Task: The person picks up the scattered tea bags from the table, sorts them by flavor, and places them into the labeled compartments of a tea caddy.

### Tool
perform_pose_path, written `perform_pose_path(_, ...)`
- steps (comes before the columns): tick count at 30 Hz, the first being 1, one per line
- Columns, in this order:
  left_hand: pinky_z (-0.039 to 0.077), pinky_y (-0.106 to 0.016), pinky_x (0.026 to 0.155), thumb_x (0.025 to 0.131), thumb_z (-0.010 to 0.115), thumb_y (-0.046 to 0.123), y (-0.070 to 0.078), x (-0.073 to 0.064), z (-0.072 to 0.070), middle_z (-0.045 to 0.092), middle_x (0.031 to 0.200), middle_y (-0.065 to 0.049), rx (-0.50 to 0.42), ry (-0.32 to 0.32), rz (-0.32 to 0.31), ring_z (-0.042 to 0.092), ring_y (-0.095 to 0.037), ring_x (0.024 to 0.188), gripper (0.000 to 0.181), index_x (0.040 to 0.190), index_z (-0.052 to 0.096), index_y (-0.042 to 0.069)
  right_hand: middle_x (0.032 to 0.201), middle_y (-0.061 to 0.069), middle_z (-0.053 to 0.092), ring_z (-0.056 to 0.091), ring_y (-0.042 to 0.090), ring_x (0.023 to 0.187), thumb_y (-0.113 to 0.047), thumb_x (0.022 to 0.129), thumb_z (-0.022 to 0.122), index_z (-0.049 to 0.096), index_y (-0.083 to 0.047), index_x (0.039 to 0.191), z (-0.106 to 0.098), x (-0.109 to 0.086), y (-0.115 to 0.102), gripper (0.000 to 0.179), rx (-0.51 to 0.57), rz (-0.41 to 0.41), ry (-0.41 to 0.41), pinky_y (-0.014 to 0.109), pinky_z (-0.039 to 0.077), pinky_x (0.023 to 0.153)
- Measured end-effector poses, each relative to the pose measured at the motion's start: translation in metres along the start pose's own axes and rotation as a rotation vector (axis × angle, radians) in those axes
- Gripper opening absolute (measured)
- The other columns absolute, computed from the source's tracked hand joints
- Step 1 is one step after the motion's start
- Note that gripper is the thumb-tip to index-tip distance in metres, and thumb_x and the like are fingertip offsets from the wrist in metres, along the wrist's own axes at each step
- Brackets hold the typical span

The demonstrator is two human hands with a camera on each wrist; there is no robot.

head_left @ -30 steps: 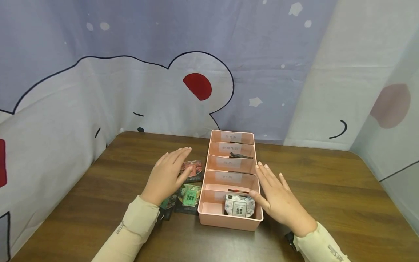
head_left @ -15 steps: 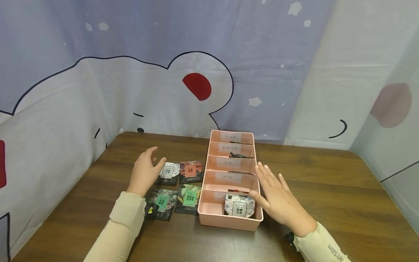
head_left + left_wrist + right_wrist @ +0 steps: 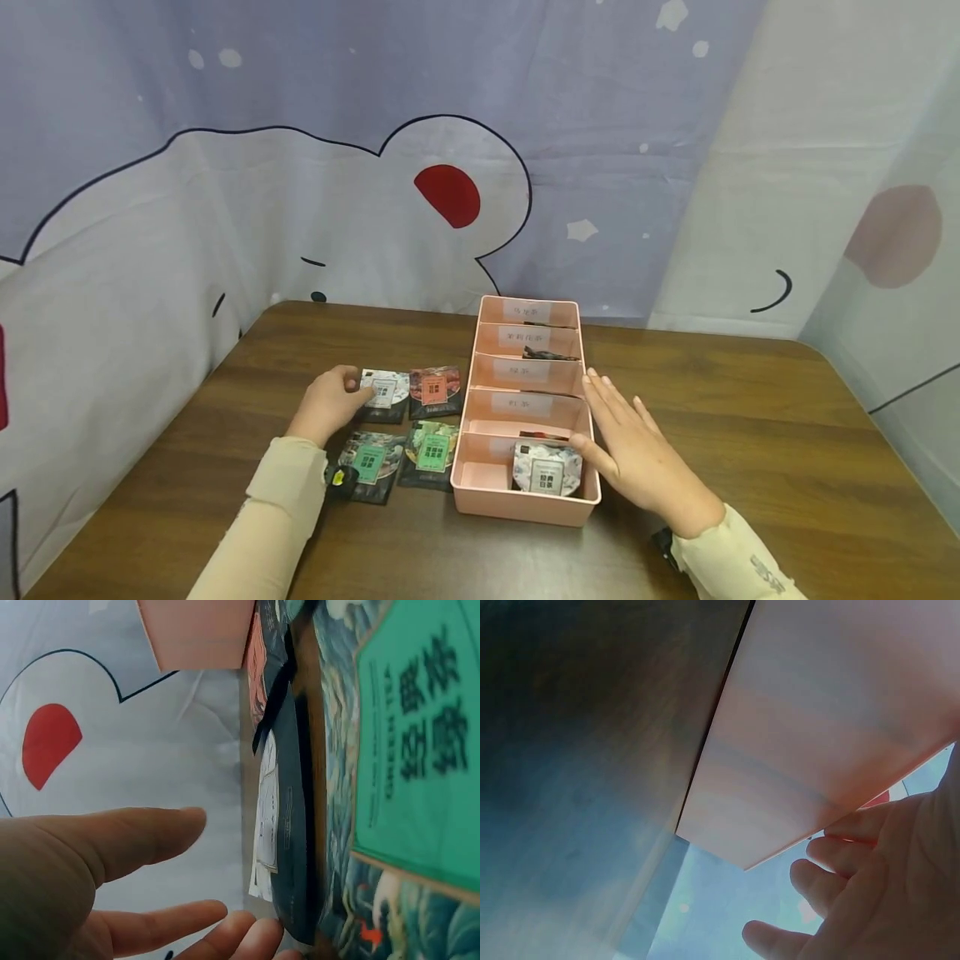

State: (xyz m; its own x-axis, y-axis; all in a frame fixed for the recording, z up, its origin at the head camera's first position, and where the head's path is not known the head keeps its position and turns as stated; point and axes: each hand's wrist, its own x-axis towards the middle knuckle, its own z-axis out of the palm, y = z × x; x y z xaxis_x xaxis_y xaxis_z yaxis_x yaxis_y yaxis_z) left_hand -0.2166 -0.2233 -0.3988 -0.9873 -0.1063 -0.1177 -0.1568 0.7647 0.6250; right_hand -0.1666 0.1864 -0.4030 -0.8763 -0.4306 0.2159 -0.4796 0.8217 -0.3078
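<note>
My left hand (image 3: 330, 406) is at the left edge of a black and white tea sachet (image 3: 386, 394) lying on the table. In the left wrist view its thumb (image 3: 150, 834) is held apart from the fingers, which reach the sachet's end. Beside that sachet lies a red-labelled one (image 3: 437, 392). Nearer the front are a green-labelled tea sachet (image 3: 370, 468) and a yellow-green one (image 3: 432, 454). My right hand (image 3: 637, 454) rests with extended fingers along the right rim of a pink divided box (image 3: 517, 507). Another white tea sachet (image 3: 547, 469) stands in the box's front compartment.
Paper labels mark the box's compartments, and dark sachet edges show in several of them. The box stands on a brown wooden table (image 3: 750, 433). A patterned cloth (image 3: 360, 217) hangs behind the table and at both sides.
My left hand has moved left from over the sachets, then lowered to the white sachet's left edge, uncovering the sachets. My right hand has stayed at the box rim.
</note>
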Motion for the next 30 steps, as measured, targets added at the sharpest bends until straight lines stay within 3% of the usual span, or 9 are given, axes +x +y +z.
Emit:
perform_pose_path(14,0.037,-0.065,0.110,0.090,0.077,0.014,0.001,0.002,0.009,0.044,0.141,-0.039,0.057,0.037,0.014,0.043,-0.053,0.131,0.072,0.146,0.040,-0.013,0.167,0.014,0.021,0.021,0.038,0.152,-0.045,0.105,0.050,0.024,-0.004,0.161,0.001,0.001,0.000,0.074,0.018,0.006,-0.003,0.069,0.014,0.119)
perform_pose_path(23,0.037,-0.071,0.105,0.090,0.077,0.022,-0.008,0.008,0.012,0.038,0.147,-0.040,0.082,-0.049,0.037,0.038,-0.060,0.130,0.081,0.151,0.033,-0.010,0.167,0.013,0.021,0.022,0.038,0.152,-0.047,0.105,0.049,0.023,-0.004,0.161,0.001,0.001,0.000,0.075,0.024,0.010,-0.006,0.068,0.013,0.119)
perform_pose_path(30,0.031,-0.066,0.105,0.090,0.076,0.015,-0.011,0.010,0.014,0.042,0.146,-0.037,0.095,-0.060,0.100,0.042,-0.053,0.125,0.073,0.151,0.039,-0.003,0.168,0.013,0.020,0.021,0.038,0.152,-0.048,0.106,0.047,0.022,-0.004,0.161,0.000,0.001,0.000,0.076,0.024,0.015,-0.012,0.068,0.014,0.119)
